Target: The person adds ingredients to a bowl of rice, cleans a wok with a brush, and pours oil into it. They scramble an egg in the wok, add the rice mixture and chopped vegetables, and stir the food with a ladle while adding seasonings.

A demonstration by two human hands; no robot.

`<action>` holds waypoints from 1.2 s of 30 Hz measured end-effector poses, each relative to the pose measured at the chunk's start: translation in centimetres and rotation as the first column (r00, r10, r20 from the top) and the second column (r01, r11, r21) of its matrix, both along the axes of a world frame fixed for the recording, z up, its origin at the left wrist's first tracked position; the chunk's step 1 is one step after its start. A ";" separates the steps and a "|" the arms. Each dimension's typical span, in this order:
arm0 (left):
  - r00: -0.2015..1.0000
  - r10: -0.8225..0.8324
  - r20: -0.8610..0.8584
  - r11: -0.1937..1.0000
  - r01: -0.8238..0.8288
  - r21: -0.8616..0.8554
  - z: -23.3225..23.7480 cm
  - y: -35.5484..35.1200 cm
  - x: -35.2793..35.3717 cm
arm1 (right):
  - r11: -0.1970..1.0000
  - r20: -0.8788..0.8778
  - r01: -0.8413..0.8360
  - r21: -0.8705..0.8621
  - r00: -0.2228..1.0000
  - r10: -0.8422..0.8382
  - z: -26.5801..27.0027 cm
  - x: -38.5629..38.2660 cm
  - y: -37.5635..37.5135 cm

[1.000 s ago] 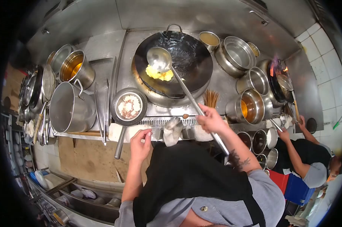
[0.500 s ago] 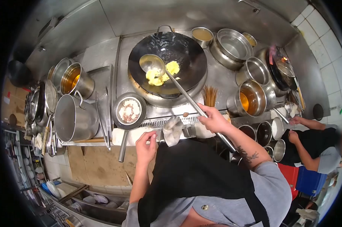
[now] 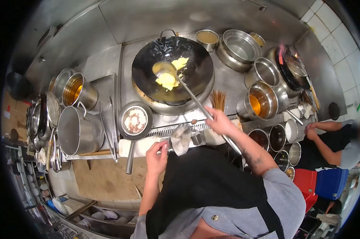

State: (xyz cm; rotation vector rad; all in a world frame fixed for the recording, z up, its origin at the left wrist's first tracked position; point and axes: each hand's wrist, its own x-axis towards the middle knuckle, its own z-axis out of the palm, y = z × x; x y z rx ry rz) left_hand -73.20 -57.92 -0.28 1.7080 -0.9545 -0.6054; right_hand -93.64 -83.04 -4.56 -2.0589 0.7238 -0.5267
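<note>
My right hand (image 3: 223, 122) is closed around the long metal handle of a ladle (image 3: 193, 95). The ladle's round bowl is in a black wok (image 3: 142, 75), over soft yellow scrambled egg (image 3: 167, 81). Another lump of egg lies slightly farther back in the wok. My left hand (image 3: 157, 157) hangs by the counter's front edge, fingers loosely curled and holding nothing visible. Beside it, a folded grey-white cloth (image 3: 181, 140) drapes over the edge. A long-handled round strainer or pan (image 3: 124, 133) with white and reddish-brown food rests left of the cloth.
A large steel pot (image 3: 80, 131) and a pot of amber liquid (image 3: 79, 89) stand left. On the right are a bamboo brush (image 3: 218, 99), another amber-liquid pot (image 3: 263, 103) and a water pot (image 3: 241, 46). Another person (image 3: 327, 143) stands at right, near a flaming burner (image 3: 282, 55).
The ladle bowl has shifted slightly right and down in the wok, and the egg has been pushed into different shapes. My left hand remains near the counter edge.
</note>
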 end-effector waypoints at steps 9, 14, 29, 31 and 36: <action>0.996 -0.089 0.023 0.993 0.090 -0.070 0.0 0.6 3.6 | 0.987 -0.255 0.121 0.107 0.963 -0.091 5.6 -1.2 4.6; 0.993 -0.105 0.058 0.993 0.108 -0.055 0.1 1.2 5.7 | 0.965 -0.156 0.251 -0.074 0.953 -0.260 6.7 0.7 6.8; 0.998 -0.062 -0.005 0.991 0.061 -0.121 -0.6 0.7 2.3 | 0.976 -0.153 0.216 -0.036 0.964 -0.219 -0.7 1.3 -2.4; 0.998 -0.060 -0.004 0.992 0.059 -0.109 -0.4 0.3 1.7 | 0.887 0.092 0.227 -0.403 0.974 -0.208 -6.3 1.5 -6.6; 0.986 -0.122 0.115 0.988 0.131 -0.078 -0.3 -1.4 0.7 | 0.830 -0.304 0.408 0.381 0.903 -0.304 4.8 3.8 -0.5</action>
